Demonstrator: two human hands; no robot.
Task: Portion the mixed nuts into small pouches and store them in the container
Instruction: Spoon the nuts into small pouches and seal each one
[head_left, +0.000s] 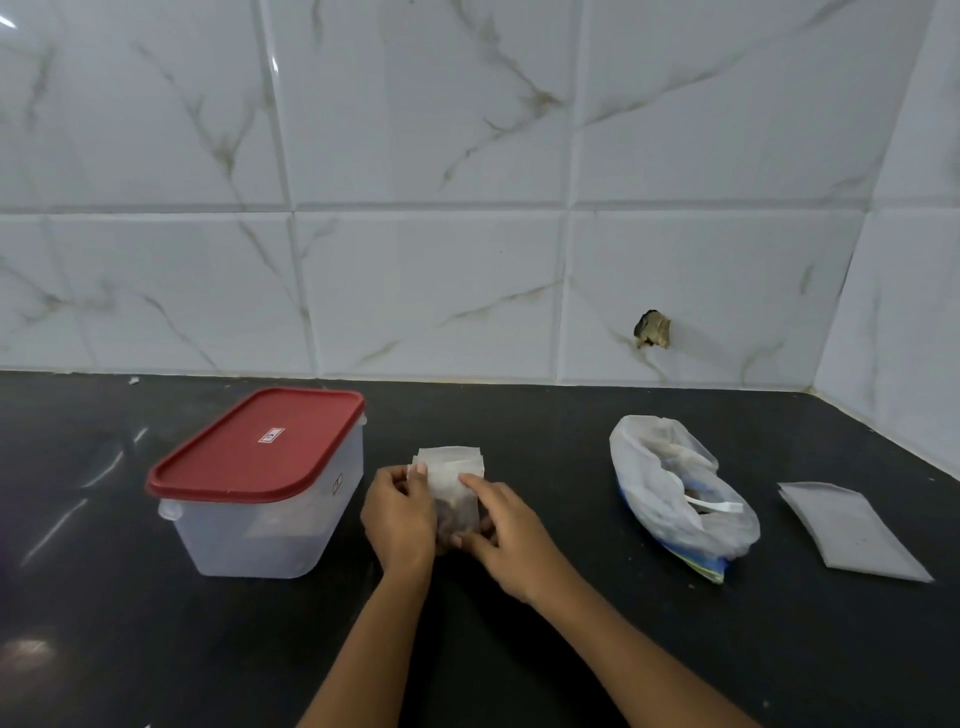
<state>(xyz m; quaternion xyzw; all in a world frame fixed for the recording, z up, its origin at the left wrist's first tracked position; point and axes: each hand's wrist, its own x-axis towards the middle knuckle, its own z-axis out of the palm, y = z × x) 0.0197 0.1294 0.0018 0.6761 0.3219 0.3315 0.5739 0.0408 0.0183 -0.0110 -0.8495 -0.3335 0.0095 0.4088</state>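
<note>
A small translucent pouch (453, 486) with dark nuts in its lower part stands on the black counter (519, 649) between my hands. My left hand (399, 517) grips its left edge, thumb near the top. My right hand (501, 530) holds its right side, index finger laid up the front and thumb at the bottom. The clear plastic container (270, 519) with its red lid (260, 444) on stands to the left. To the right lies an open plastic bag of mixed nuts (680, 493) with a white spoon handle (719, 505) sticking out.
A flat stack of unused grey pouches (852, 530) lies at the far right. The marble-tiled wall (467, 208) runs behind the counter and turns a corner on the right. A chipped hole (652, 329) marks one tile.
</note>
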